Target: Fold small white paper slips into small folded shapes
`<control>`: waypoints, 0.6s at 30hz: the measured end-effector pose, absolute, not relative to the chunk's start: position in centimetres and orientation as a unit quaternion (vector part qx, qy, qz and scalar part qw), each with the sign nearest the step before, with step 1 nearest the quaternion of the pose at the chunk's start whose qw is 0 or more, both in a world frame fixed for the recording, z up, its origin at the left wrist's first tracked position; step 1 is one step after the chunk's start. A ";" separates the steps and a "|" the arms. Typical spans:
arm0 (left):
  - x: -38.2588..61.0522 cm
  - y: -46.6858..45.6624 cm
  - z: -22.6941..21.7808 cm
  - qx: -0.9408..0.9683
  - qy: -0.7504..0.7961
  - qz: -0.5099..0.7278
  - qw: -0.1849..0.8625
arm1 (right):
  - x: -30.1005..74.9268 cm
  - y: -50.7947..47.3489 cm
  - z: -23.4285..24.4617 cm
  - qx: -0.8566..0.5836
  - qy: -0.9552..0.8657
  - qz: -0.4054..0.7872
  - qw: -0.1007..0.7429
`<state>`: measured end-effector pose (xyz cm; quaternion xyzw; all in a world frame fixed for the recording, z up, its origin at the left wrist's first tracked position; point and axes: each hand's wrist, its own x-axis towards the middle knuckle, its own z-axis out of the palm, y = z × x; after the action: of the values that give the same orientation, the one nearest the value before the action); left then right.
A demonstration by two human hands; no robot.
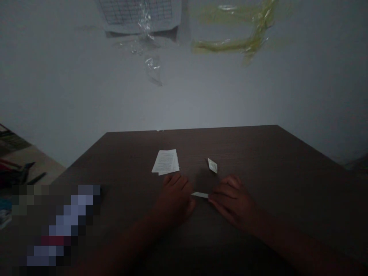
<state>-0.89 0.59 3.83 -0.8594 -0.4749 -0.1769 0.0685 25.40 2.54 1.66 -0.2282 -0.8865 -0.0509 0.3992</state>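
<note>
Between my two hands stretches a narrow folded strip of pale paper [200,194], low over the table. My left hand [177,194] is closed on its left end, the fingers curled. At the other end, my right hand [234,197] pinches the strip between thumb and fingers. Just beyond my right hand lies a small folded piece of paper [212,165], standing a little off the table. A few printed paper sheets [166,161] overlap flat on the table beyond my left hand. Parts of the strip are hidden by my fingers.
The dark wooden table [287,165] meets a pale wall [215,92] at its back edge. A gridded sheet [126,13] and yellowish tape [224,46] are stuck to the wall. A pixelated patch [63,226] hides something at the lower left.
</note>
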 end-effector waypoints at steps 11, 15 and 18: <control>0.0 -0.4 3.3 -0.902 -0.385 -0.185 0.060 | 25.0 2.3 1.2 -0.227 -0.893 -0.035 0.387; 0.4 -0.7 2.9 -0.908 -0.364 -0.193 0.074 | 24.7 1.9 1.2 -0.224 -0.897 -0.031 0.379; 0.4 -0.8 3.0 -0.910 -0.368 -0.176 0.069 | 24.7 1.8 1.3 -0.223 -0.900 -0.029 0.374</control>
<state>0.37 -0.78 2.97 -0.9102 -0.3683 -0.1759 0.0694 24.73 1.77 1.30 -0.2233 -0.8997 -0.0292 0.3738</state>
